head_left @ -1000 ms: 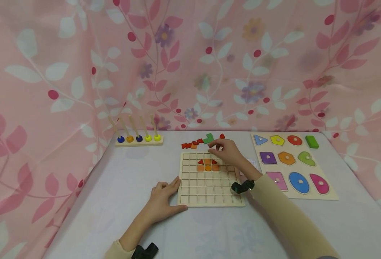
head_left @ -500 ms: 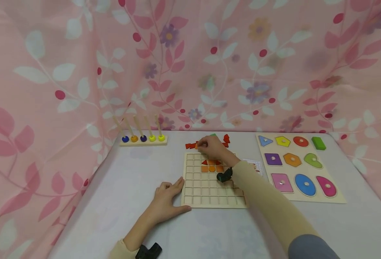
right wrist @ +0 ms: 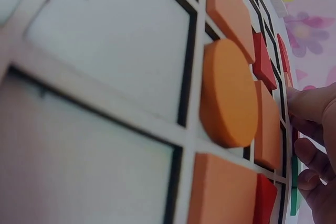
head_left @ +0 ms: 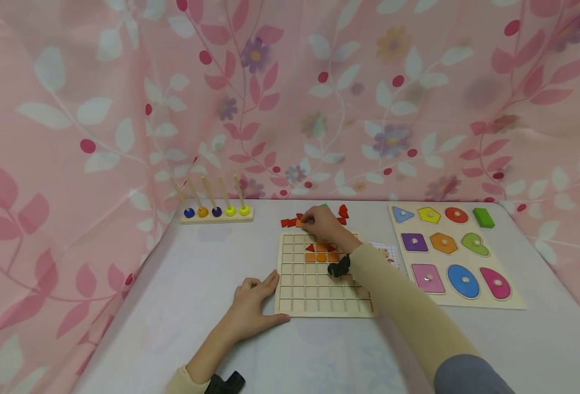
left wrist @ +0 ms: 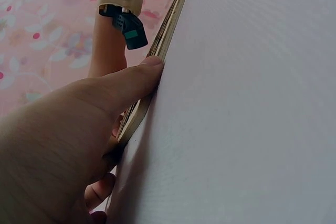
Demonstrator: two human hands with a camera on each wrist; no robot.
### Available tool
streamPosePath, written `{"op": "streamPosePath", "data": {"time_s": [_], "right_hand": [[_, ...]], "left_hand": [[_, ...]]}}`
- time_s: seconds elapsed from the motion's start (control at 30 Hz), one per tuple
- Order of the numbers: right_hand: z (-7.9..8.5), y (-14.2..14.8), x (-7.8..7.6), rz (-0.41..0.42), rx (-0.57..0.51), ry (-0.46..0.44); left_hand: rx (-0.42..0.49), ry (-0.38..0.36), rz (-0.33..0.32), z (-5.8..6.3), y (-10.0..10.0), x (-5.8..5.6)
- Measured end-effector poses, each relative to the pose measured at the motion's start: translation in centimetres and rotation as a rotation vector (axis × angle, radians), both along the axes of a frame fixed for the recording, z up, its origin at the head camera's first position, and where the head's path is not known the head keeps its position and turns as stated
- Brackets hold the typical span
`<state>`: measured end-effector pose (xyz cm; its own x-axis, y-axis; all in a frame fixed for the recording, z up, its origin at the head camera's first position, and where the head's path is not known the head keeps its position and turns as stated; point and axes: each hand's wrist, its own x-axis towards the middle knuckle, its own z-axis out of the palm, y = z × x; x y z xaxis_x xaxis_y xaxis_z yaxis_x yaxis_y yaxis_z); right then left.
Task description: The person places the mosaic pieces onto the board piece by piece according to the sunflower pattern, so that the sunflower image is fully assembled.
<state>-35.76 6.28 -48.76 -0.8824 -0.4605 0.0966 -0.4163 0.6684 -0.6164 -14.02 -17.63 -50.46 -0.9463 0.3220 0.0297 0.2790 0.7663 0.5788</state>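
A wooden grid board (head_left: 299,295) lies on the table. Set in its cells are an orange round piece (right wrist: 228,95), orange square pieces (right wrist: 223,190) and red triangles (right wrist: 264,61). My left hand (head_left: 250,309) rests against the board's near left corner, fingers along the left side and thumb (left wrist: 139,80) at the front edge. Past the far edge, my right hand (head_left: 321,223) is bent down over a row of loose pieces. Its thumb and index finger pinch an orange piece (head_left: 299,223) there. Red pieces (head_left: 287,222) lie beside it, and the hand hides some of the row.
At the back left stands a peg stand (head_left: 217,218) with coloured beads. A shape puzzle board (head_left: 454,261) lies on the right, with a green block (head_left: 483,218) at its far corner. Between the boards is a printed card (head_left: 389,253), partly covered by the right sleeve.
My right hand has moved left from above the board's far edge and come down at the orange loose piece. The left hand stays on the board.
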Motion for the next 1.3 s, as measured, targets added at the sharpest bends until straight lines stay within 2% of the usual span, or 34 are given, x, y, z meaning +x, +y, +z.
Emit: {"op": "streamPosePath", "data": {"time_s": [0.33,0.57,0.93,1.13,1.3], "right_hand": [[0.5,-0.1,0.3,0.031,0.033,0.006],[0.4,-0.4,0.2,0.0,0.028,-0.018],[0.9,-0.5,0.4,-0.008,-0.015,0.013],[2.1,0.3,1.5,-0.012,-0.064,0.028],[3.0,1.8,3.6,0.008,-0.122,0.063]], "left_hand": [[-0.002,-0.01,0.002,0.1,0.0,0.0],[-0.009,0.004,0.012,0.0,0.0,0.2],[-0.005,-0.002,0.007,0.1,0.1,0.0],[-0.013,0.002,0.005,0.1,0.1,0.0],[-0.009,0.008,0.001,0.2,0.1,0.0]]}}
